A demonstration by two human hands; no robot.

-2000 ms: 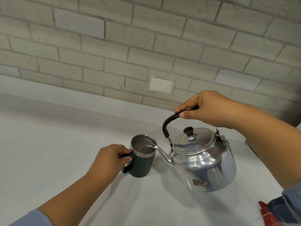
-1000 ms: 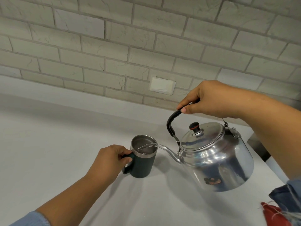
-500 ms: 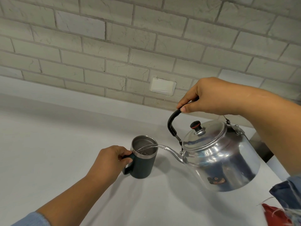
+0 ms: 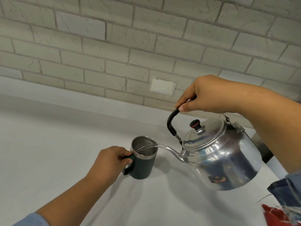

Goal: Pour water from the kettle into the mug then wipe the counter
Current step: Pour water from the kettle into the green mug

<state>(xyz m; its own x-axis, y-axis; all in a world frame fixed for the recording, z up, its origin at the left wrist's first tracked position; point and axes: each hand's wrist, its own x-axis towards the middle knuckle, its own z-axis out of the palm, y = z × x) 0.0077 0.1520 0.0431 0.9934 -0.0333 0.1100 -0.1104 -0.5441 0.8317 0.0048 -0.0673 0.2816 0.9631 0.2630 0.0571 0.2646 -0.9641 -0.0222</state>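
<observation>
Right hand [image 4: 210,95] fingers clamped on kettle [image 4: 224,154] handle — left hand [image 4: 110,160] grips mug [image 4: 143,167].

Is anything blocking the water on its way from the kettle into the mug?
Nothing visible. The stream arcs from the kettle spout straight over the rim into the open mug; the left hand grips only its handle.

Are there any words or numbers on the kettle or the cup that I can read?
None can be read.
kettle: a small dark sticker low on its side, too blurred to read.
mug: faint marks on the inside wall, too small to read.
wall plate: blank.
</observation>
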